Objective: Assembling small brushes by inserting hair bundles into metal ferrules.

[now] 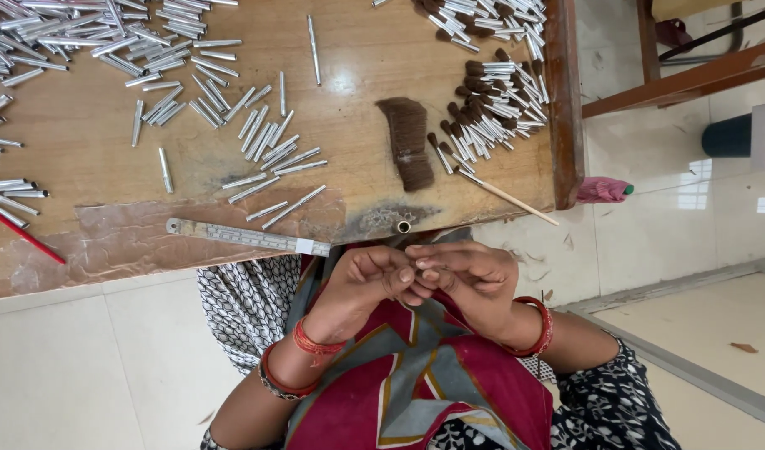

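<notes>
Hands meet just below the table's near edge, over the person's lap: the left hand (367,282) and right hand (470,279) press together fingertip to fingertip, fingers curled inward and pinched on something small between them — what it is cannot be told, since the fingers cover it. Both wrists wear red bangles. Just above the hands, a short open tube (403,226) sits at the table (90,167) edge, its round mouth facing the camera. Left of it lies a steel ruler (247,237), flat along the worn edge of the wood. Farther in, a flat tuft of brown hair (408,142) lies on the table, and beside it, to the right, a heap of finished brush heads (491,104) — silver ferrules with brown tips — with a thin wooden stick (507,197) pointing out past the edge. Loose empty ferrules (265,142) are scattered across the middle of the table and piled thick at the far left corner. A red pencil (22,234) lies near the left edge. A pink cloth (601,190) hangs just beside the table's right end, above pale floor tiles.
</notes>
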